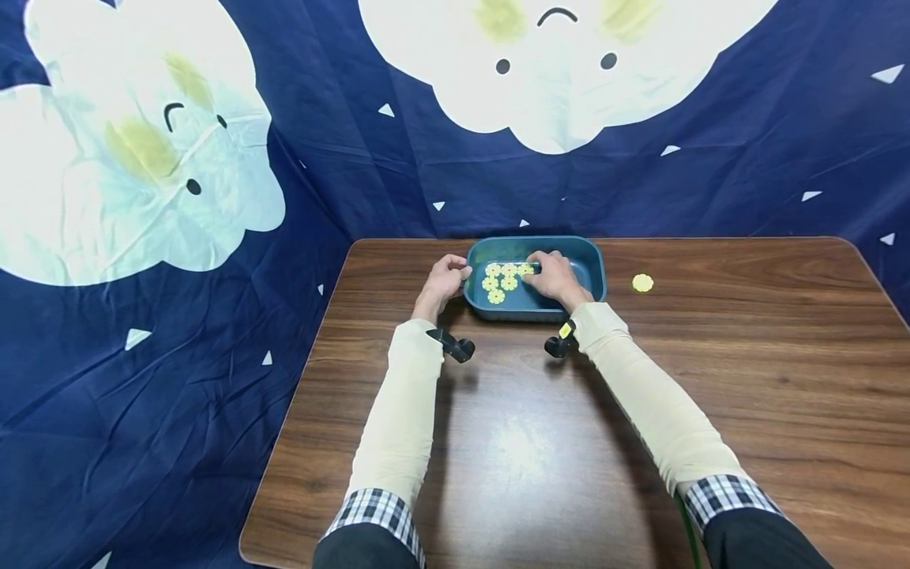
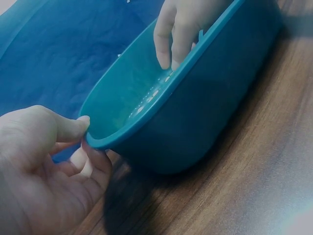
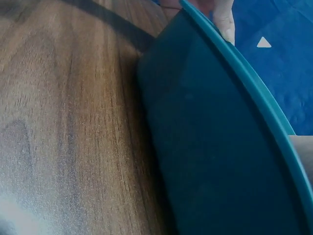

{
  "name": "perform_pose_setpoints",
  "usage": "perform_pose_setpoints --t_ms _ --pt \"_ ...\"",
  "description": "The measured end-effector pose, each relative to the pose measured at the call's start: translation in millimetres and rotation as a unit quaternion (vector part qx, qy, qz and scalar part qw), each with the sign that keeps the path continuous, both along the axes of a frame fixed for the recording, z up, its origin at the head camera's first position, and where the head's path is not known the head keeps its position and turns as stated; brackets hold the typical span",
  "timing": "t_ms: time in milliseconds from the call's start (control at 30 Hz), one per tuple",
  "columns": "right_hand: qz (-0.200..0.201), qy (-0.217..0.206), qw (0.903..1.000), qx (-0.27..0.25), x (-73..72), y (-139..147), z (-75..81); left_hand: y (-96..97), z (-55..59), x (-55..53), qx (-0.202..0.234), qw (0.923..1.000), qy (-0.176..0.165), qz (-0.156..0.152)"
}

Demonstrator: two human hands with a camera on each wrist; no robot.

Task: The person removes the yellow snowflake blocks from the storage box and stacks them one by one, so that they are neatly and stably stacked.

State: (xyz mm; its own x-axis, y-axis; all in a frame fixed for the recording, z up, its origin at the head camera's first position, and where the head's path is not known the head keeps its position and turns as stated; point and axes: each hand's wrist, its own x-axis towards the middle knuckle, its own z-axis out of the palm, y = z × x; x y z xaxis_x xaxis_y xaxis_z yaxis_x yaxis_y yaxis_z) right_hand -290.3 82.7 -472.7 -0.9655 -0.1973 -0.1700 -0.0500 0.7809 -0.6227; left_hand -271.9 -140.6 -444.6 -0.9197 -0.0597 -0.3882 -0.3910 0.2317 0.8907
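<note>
Left hand (image 2: 44, 166): thumb and fingers pinch the left rim of the teal tub (image 1: 590, 273)
Right hand (image 1: 553, 278): reaches into the tub, fingers curled down onto the discs; whether it pinches one, I cannot tell
Tub: on the wooden table (image 1: 540, 442), far edge; holds a cluster of yellow discs (image 1: 501, 280)
Stray disc (image 1: 643, 282): on the table, right of the tub, apart from it

Teal oval tub (image 1: 593, 273) upright at table's far edge, yellow flower discs (image 1: 501, 280) clustered inside
</note>
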Motion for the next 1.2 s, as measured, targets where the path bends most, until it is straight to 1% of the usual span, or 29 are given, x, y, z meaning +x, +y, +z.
perform_pose_setpoints --t_ms 233,333,567,833,1000,1200 --pt "0.03 0.001 0.9978 0.059 0.0 -4 3.7 0.1 -0.4 -1.5 0.016 0.9998 -0.006 0.005" --pt "0.028 -0.004 0.9967 0.076 1.6 -4 5.0 0.9 0.5 -1.5 0.015 0.9999 -0.007 0.004" --pt "0.013 -0.003 0.9958 0.09 4.3 -5 5.8 1.2 1.8 -1.2 0.012 0.9999 -0.006 0.004" --pt "-0.002 0.018 0.9966 0.081 6.3 -2 7.7 -0.1 2.2 0.5 0.008 0.9999 -0.01 -0.002" --pt "-0.003 0.039 0.9977 0.055 6.3 1 10.3 0.0 2.3 0.5 0.011 0.9999 -0.005 0.001" --pt "-0.018 0.045 0.9987 0.013 6.4 3 12.8 0.2 2.5 0.4 0.013 0.9999 -0.006 0.003"
